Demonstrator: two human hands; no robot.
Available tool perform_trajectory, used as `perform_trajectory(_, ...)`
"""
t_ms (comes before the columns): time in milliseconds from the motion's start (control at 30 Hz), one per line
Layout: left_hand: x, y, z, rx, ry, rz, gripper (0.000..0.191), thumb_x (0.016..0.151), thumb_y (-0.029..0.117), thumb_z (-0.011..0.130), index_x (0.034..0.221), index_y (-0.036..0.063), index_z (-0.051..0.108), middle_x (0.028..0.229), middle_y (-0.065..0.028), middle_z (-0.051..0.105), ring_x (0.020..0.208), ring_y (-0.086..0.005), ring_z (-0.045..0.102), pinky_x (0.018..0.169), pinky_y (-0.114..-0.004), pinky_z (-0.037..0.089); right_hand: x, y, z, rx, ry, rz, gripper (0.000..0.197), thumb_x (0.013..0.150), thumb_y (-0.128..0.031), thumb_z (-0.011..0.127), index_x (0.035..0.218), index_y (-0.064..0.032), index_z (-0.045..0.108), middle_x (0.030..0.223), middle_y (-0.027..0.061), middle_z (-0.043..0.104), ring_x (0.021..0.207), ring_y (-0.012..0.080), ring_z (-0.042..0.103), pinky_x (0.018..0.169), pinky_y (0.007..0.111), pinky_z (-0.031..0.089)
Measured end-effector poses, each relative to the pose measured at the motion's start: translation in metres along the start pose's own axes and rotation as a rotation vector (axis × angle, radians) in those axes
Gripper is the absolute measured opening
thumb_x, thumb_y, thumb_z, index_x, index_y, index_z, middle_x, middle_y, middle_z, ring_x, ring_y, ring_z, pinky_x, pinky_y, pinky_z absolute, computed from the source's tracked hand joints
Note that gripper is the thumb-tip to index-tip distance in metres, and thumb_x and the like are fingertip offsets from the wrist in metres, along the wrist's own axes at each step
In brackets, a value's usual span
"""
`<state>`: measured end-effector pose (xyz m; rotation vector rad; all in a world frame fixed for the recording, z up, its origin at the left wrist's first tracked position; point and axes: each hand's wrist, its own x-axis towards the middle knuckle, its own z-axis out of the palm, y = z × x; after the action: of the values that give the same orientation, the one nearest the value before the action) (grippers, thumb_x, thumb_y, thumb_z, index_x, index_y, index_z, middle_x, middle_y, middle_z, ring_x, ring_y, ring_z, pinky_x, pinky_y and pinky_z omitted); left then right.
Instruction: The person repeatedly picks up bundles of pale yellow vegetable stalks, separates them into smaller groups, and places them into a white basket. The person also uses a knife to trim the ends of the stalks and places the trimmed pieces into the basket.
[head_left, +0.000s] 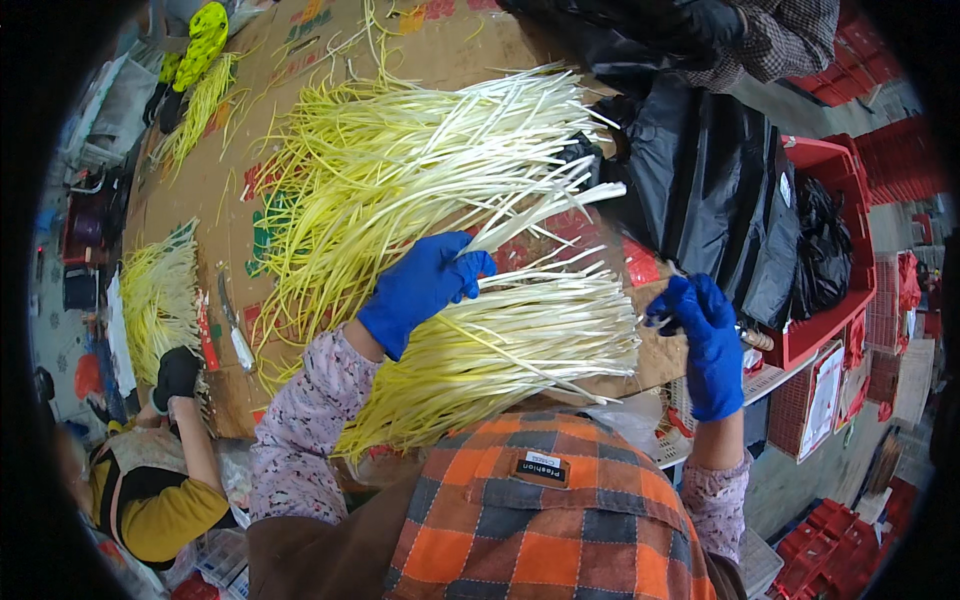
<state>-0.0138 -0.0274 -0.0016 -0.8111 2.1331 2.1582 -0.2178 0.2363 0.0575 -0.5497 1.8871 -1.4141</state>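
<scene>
My left hand (427, 289), in a blue glove, grips a small bundle of yellow chives (544, 214) with the white ends pointing right. Under and beyond it spreads a large loose heap of yellow chives (420, 142). Closer to my body lies a second pile of chives (517, 322), its white ends roughly lined up on the right. My right hand (697, 337), also blue-gloved, is off to the right of this pile with curled fingers. A thin whitish strand (672, 266) shows at its fingertips; the rest is hidden by the fingers.
Cardboard (225, 247) covers the table. A knife (235, 319) lies left, near another chive pile (161, 285) touched by a co-worker's black-gloved hand (178, 373). Black plastic bags (712, 187) and a red crate (855, 262) stand right. Another person's checked sleeve (787, 37) is at the top.
</scene>
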Motion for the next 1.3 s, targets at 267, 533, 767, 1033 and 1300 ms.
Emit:
perform_trajectory(267,-0.010,0.033,0.023,-0.028,0.018,-0.059,0.021,0.090,0.016,0.067,0.104,-0.0001,0.066,0.079,-0.0013,0.063,0.063,-0.0063,0.053,0.055,-0.022,0.042,0.039,-0.014,0.107,0.217,-0.277,0.186,0.046,0.085,-0.040,0.071,0.106,-0.0008,0.060,0.094,0.0062,0.065,0.076,0.0113,0.058,0.067,0.024,0.045)
perform_trajectory(533,-0.021,0.028,0.015,-0.058,-0.001,-0.004,0.017,0.093,0.013,0.061,0.098,-0.0033,0.066,0.081,-0.0065,0.067,0.069,-0.0101,0.058,0.065,-0.027,0.047,0.060,0.020,0.085,0.589,-0.080,0.127,0.011,0.089,-0.016,0.062,0.092,-0.0056,0.066,0.080,0.0007,0.065,0.063,0.0060,0.052,0.056,0.019,0.038)
perform_trajectory(767,-0.023,0.017,0.006,-0.064,0.033,-0.085,0.019,0.093,0.014,0.062,0.097,-0.0032,0.067,0.079,-0.0055,0.067,0.065,-0.0097,0.056,0.063,-0.027,0.046,0.052,0.004,0.026,0.394,0.224,0.070,0.012,0.091,-0.018,0.065,0.091,-0.0052,0.066,0.080,0.0025,0.067,0.064,0.0060,0.054,0.060,0.018,0.042)
perform_trajectory(1033,-0.029,0.024,0.026,0.228,0.024,0.059,0.020,0.092,0.021,0.064,0.097,0.0017,0.068,0.066,-0.0051,0.059,0.060,-0.0114,0.054,0.058,-0.029,0.044,0.042,0.017,0.074,-0.774,0.309,-0.696,0.022,0.077,-0.012,0.077,0.094,-0.0061,0.065,0.078,0.0105,0.062,0.072,0.0268,0.061,0.064,0.035,0.048)
perform_trajectory(1300,-0.036,0.029,0.023,0.167,0.013,0.049,0.033,0.097,0.032,0.057,0.096,-0.0002,0.065,0.064,-0.0040,0.057,0.057,-0.0098,0.051,0.057,-0.028,0.043,0.052,0.021,0.031,-0.497,0.564,-0.404,0.015,0.078,-0.015,0.073,0.073,-0.0054,0.063,0.075,0.0136,0.062,0.065,0.0307,0.058,0.061,0.038,0.045)
